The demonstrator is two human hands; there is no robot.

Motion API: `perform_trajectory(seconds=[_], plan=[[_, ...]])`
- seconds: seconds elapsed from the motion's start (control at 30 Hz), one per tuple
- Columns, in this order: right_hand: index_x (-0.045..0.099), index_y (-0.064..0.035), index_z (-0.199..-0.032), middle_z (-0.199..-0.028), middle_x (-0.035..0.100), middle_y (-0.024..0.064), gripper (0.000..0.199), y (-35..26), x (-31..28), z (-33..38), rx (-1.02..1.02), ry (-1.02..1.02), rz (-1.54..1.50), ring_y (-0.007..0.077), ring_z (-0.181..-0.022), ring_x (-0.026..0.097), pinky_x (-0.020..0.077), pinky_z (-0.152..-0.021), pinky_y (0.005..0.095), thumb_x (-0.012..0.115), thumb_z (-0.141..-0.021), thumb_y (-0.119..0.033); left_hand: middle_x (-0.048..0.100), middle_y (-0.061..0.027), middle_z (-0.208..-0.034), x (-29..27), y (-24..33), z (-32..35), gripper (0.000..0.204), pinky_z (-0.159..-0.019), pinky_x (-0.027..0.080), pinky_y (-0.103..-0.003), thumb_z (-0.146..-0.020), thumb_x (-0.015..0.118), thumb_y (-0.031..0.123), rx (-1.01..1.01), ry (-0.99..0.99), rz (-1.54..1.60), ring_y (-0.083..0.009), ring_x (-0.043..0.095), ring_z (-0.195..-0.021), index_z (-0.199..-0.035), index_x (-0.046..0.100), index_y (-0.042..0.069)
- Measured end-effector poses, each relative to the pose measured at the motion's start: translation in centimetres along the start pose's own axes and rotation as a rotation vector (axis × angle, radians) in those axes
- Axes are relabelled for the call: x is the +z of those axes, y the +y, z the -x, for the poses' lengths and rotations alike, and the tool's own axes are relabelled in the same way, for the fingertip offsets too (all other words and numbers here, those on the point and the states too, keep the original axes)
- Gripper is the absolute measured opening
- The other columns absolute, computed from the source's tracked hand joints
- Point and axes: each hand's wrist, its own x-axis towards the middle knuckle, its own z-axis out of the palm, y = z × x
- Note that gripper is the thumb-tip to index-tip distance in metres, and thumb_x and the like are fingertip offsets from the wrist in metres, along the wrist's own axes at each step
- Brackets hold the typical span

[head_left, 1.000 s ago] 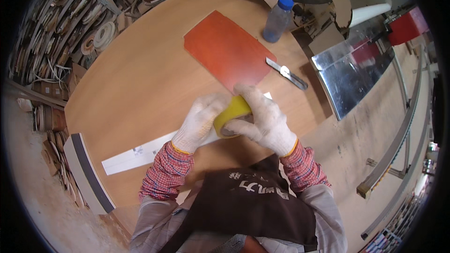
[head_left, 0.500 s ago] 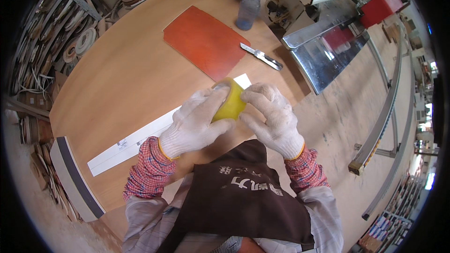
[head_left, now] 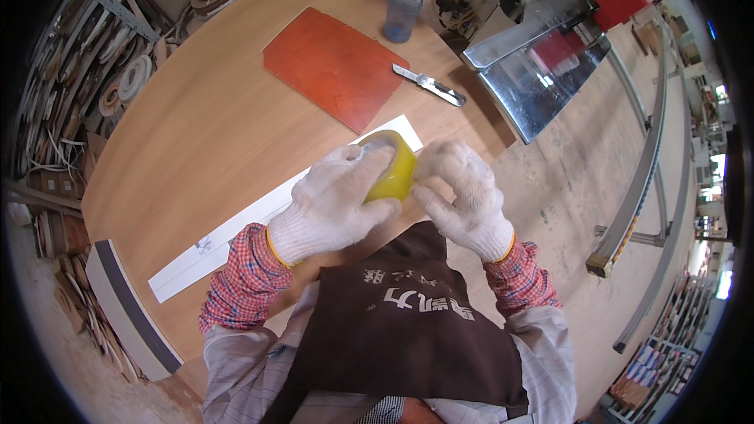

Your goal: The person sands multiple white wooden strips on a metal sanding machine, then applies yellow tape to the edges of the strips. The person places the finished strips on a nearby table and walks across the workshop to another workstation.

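My left hand [head_left: 326,200], in a white knit glove, is closed around a yellow roll of tape [head_left: 398,173], its fingers reaching into the ring and its thumb along the lower side. Just right of the roll, my right hand [head_left: 463,196], gloved alike, has its fingers curled and pinched by the roll's edge. Whether a tape end is between those fingertips is too small to tell. Beneath the hands a long white strip [head_left: 184,269] lies slantwise on the wooden tabletop [head_left: 181,141], partly hidden by the left hand and sleeve.
Farther off on the table are an orange-red sheet [head_left: 334,67], a utility knife [head_left: 430,85] with its blade out, and a blue-capped bottle [head_left: 404,6]. A shiny metal plate [head_left: 526,90] stands to the right, beside a metal rail [head_left: 640,196]. Strip coils [head_left: 135,77] stack at left.
My right hand has drawn slightly right, opening a small gap from the roll. The left hand keeps its hold on the tape, and the whole view has shifted a little.
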Motion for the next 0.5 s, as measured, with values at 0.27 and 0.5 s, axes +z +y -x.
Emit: perform_trajectory(seconds=[0.27,0.5], plan=[[0.069,-0.0025,-0.101,-0.114,0.068,0.0162,0.028,0.0,2.3,-0.2,0.064,0.076,-0.120,0.0374,-0.107,0.068,0.0564,-0.090,0.0444,0.081,-0.076,-0.005,0.067,-0.0263,-0.128,-0.7,-0.2,0.0,0.067,-0.099,0.053,-0.050,-0.086,0.083,0.034,-0.051,-0.034,-0.037,-0.0453,0.065,-0.117,-0.139,0.061,0.001],[0.068,-0.0014,-0.096,-0.108,0.070,0.0168,0.020,-2.2,2.0,0.5,-0.176,0.059,0.114,0.0435,-0.112,0.068,0.0568,-0.095,0.0494,0.075,-0.078,0.001,0.071,-0.0236,-0.119,0.1,-0.3,3.2,0.064,-0.092,0.055,-0.049,-0.086,0.081,0.036,-0.041,-0.065,0.185,-0.0416,0.070,-0.106,-0.136,0.062,0.001]])
